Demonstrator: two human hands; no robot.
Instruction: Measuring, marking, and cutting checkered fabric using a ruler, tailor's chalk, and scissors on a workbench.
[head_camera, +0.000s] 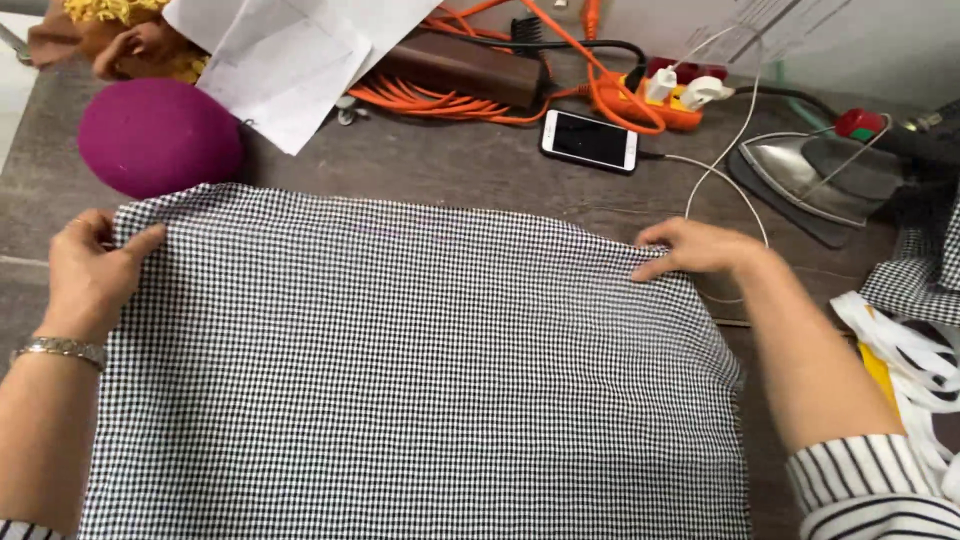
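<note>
A large piece of black-and-white checked fabric (420, 370) lies spread flat on a brown table (440, 170). My left hand (90, 270) pinches the fabric's far left corner between thumb and fingers; a metal bracelet sits on that wrist. My right hand (695, 248) grips the far right edge of the fabric, fingers curled over it. The striped sleeve of my right arm shows at the lower right.
A magenta rounded cushion (155, 135) sits beyond the left corner. Behind the fabric lie white paper sheets (290, 60), a phone (590, 140) on a white cable, an orange power strip (670, 100) with cords, and an iron (820, 175) at right. More fabric lies at the right edge.
</note>
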